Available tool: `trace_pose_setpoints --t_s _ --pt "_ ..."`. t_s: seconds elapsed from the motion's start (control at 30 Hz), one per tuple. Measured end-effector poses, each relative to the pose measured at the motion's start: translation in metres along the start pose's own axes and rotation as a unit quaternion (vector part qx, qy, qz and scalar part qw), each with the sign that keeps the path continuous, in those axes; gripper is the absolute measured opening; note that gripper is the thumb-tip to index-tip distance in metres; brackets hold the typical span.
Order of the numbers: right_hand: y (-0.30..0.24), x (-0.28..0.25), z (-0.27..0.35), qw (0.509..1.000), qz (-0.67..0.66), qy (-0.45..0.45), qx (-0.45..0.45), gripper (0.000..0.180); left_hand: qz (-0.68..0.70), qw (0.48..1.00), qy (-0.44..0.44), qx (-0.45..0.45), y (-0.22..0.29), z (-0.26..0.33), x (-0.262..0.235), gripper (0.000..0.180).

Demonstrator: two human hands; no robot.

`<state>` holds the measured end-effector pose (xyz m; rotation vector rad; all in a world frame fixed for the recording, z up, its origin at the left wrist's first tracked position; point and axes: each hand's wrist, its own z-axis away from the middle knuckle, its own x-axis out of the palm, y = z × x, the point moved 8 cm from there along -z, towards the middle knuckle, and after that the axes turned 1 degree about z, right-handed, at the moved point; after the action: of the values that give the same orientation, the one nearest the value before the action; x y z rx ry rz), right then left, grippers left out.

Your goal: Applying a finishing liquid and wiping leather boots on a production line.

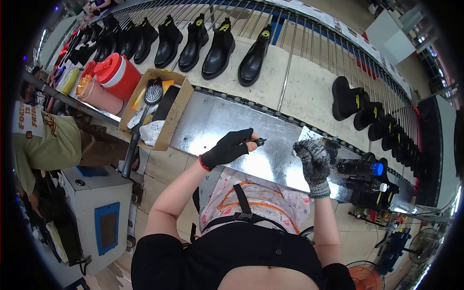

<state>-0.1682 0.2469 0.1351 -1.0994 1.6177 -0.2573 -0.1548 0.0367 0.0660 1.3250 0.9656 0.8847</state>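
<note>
Steel bench (212,123) | small black part (260,141) pinched at left-hand fingers (250,140)

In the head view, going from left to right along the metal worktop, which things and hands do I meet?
Cardboard box → left hand in a black glove, pinching a small dark part → right hand in a grey knit glove → dark bottles lying on their sides.

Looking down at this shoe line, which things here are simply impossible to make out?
- Head view: the small dark object at the left hand is too small to identify.
- What the right hand grips is hidden by its grey glove.
- The dark bottles are partly blurred; their contents are unclear.
- The cardboard box wall hides part of its contents beside the brush.
</note>
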Motion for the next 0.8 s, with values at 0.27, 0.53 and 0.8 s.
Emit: trace_pose_setpoints --t_s 0.27,0.53,0.8 --pt "0.027 0.035 0.03 0.972 -0.207 0.012 0.107 0.021 -0.038 0.994 0.059 0.084 0.01 0.001 -0.011 0.025" --pt "0.057 0.016 0.052 0.926 -0.306 0.112 0.19 0.038 -0.027 0.996 0.083 0.02 0.004 -0.031 0.014 0.023" --pt "0.116 0.032 0.142 0.806 -0.41 0.235 0.357 0.034 -0.209 0.968 0.011 0.136 -0.019 -0.126 0.127 0.027"
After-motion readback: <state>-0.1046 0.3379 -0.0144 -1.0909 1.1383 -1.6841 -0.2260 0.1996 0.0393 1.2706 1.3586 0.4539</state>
